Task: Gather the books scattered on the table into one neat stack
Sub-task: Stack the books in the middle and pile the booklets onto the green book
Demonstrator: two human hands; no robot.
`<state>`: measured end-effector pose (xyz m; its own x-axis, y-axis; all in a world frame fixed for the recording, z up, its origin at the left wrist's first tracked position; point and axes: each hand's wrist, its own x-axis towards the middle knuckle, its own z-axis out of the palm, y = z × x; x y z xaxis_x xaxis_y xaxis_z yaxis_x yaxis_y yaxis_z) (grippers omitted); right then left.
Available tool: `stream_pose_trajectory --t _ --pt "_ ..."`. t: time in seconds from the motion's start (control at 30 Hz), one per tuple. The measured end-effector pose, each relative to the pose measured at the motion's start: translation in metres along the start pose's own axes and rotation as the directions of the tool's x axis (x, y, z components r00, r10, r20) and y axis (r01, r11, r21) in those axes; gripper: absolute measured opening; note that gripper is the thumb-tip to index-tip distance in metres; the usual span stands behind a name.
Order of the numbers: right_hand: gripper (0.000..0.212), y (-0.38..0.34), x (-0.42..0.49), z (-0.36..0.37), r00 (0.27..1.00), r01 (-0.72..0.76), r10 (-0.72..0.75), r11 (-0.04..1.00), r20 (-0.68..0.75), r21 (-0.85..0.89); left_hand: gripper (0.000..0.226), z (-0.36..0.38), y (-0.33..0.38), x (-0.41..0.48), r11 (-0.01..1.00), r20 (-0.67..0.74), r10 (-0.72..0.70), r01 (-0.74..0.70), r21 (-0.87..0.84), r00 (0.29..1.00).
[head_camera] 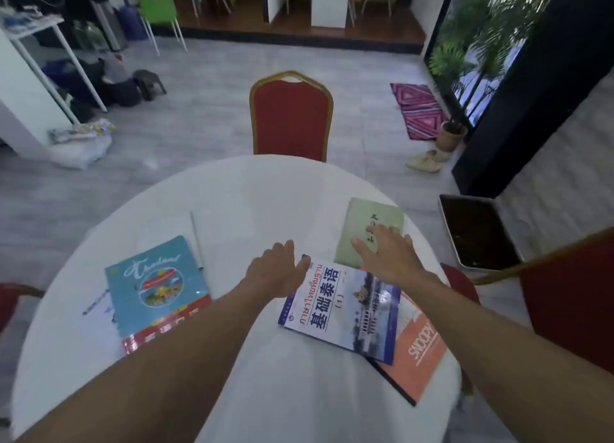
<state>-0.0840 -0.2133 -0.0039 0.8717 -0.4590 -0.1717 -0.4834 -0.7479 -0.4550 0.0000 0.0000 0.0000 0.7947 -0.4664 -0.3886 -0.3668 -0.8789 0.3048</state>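
On the round white table (252,197) lie several books. A pale green book (365,220) rests at the far right, and my right hand (387,255) lies flat on its near part, fingers spread. A white and blue language book (345,313) sits in the middle right, overlapping an orange Snoopy book (420,356) beneath it. My left hand (277,270) hovers at the white and blue book's far left corner, fingers apart, holding nothing. A teal Thailand book (156,286) lies at the left on top of a red book (166,329).
A thin pen or stick (196,240) lies beside the teal book. A red chair (291,117) stands at the table's far side, with more red chairs at the left edge (13,301) and right (571,296). A dark tray (478,231) sits on the floor at right.
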Motion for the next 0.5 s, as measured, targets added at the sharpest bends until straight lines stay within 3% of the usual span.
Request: stream_pose_trajectory --t 0.23,0.37,0.5 --pt "0.066 0.038 0.011 0.049 0.977 -0.067 0.069 0.998 0.201 -0.015 0.080 0.099 -0.017 0.028 0.986 0.341 -0.086 0.129 -0.105 0.936" --pt "0.033 0.052 0.013 0.066 0.950 -0.062 0.081 0.995 0.302 -0.074 0.076 0.137 -0.021 0.033 0.968 0.418 -0.132 0.208 -0.143 0.899" --pt "0.063 0.064 0.012 0.082 0.960 -0.040 0.077 0.989 0.269 -0.141 0.063 0.150 -0.022 0.036 0.933 0.388 -0.190 0.289 -0.213 0.902"
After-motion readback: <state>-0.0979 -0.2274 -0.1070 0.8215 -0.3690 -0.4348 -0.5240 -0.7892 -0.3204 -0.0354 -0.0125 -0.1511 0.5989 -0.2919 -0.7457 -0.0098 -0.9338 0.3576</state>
